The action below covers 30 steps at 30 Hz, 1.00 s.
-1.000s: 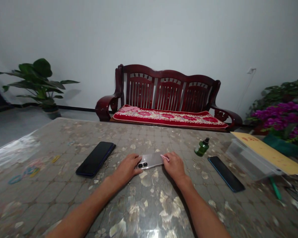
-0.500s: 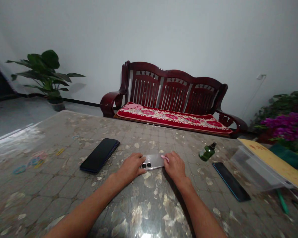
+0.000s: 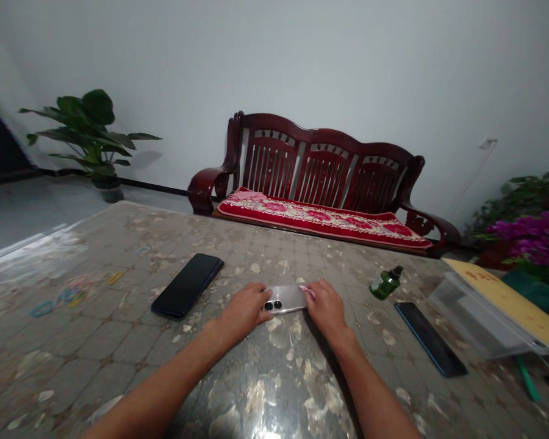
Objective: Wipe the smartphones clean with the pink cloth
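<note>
A silver phone (image 3: 287, 298) lies face down on the patterned table (image 3: 119, 341), its two camera lenses toward my left hand. My left hand (image 3: 244, 310) rests on the phone's left end, fingers curled over it. At the phone's right end my right hand (image 3: 326, 308) pinches a small pink thing (image 3: 307, 291) against the edge. Both forearms reach in from the bottom of the view.
A black phone (image 3: 188, 285) lies to the left, a second dark phone (image 3: 430, 338) to the right. A small green bottle (image 3: 385, 283) lies near it. A clear plastic box (image 3: 480, 317) with a yellow envelope (image 3: 512, 305) sits far right. Coloured rubber bands (image 3: 59, 297) lie far left. A wooden bench (image 3: 320, 183) stands behind.
The view has shifted a little to the left and up. Both hands stay on the silver phone in the same hold.
</note>
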Motion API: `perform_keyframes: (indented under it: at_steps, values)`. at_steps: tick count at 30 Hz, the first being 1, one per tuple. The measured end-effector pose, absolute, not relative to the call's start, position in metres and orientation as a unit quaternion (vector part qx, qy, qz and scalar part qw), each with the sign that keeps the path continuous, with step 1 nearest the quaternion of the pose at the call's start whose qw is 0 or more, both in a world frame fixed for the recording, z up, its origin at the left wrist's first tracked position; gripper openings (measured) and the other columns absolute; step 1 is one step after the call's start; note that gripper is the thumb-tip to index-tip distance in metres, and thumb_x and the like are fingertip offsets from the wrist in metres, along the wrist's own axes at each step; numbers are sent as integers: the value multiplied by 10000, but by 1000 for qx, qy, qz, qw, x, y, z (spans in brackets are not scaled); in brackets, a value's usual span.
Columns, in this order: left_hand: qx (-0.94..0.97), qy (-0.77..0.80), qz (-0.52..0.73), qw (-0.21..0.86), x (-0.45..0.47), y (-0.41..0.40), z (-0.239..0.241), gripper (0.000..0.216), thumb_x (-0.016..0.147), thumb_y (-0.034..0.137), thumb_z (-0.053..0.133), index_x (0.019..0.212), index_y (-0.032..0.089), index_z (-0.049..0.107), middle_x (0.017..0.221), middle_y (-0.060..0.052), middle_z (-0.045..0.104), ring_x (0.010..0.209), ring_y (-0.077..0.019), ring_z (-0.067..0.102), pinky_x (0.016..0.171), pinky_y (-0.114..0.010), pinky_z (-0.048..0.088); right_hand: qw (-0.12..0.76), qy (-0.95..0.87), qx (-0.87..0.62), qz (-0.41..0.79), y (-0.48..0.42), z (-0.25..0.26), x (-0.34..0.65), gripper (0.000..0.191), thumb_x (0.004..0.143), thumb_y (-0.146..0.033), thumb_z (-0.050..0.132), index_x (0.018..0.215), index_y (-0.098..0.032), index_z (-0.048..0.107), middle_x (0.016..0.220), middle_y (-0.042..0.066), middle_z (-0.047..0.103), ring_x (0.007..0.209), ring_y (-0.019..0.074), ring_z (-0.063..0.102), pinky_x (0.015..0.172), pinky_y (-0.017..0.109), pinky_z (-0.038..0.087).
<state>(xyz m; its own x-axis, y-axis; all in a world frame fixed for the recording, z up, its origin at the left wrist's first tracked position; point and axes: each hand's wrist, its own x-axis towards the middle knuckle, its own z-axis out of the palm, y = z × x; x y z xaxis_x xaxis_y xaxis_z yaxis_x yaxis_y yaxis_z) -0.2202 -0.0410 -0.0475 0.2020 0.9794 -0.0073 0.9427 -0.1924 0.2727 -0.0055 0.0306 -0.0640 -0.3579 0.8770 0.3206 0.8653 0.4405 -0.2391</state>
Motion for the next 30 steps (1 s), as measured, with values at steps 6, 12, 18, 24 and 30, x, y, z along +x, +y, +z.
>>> perform_keyframes:
  at_steps: [6, 12, 18, 24, 30]
  values:
    - [767, 624, 97, 114, -220, -42, -47, 323, 867, 320, 699, 1151, 173, 657, 1188, -135, 653, 1138, -307, 584, 968, -371, 449, 209, -868, -442, 92, 12, -65, -22, 200, 978, -260, 532, 993, -253, 731, 918, 27, 664, 888, 156, 614, 780, 227, 415]
    - [763, 626, 102, 125, -219, -42, -46, 297, 863, 301, 707, 1129, 178, 660, 1189, -139, 652, 1158, -315, 577, 979, -379, 439, 184, -865, -466, 35, 22, -62, -18, 216, 985, -244, 512, 949, -237, 725, 947, 40, 663, 920, 171, 603, 787, 237, 404]
    - [766, 626, 83, 123, -217, -43, -41, 260, 861, 302, 706, 1081, 169, 667, 1165, -140, 670, 1139, -312, 594, 948, -365, 458, 149, -838, -525, 5, 36, -57, -14, 254, 1004, -283, 484, 963, -216, 727, 973, 65, 662, 906, 181, 609, 760, 246, 401]
    - [768, 624, 90, 113, -218, -44, -43, 213, 862, 300, 699, 1033, 175, 676, 1161, -132, 682, 1121, -305, 609, 947, -366, 466, 145, -880, -452, 27, 26, -55, -27, 222, 992, -258, 503, 982, -239, 724, 969, 48, 667, 933, 173, 600, 785, 243, 399]
    - [764, 628, 84, 118, -216, -46, -40, 227, 875, 292, 686, 1064, 167, 669, 1193, -146, 667, 1140, -310, 603, 953, -377, 468, 116, -832, -542, -15, 50, -50, -15, 206, 963, -214, 524, 964, -217, 730, 1003, 72, 670, 943, 194, 603, 759, 265, 398]
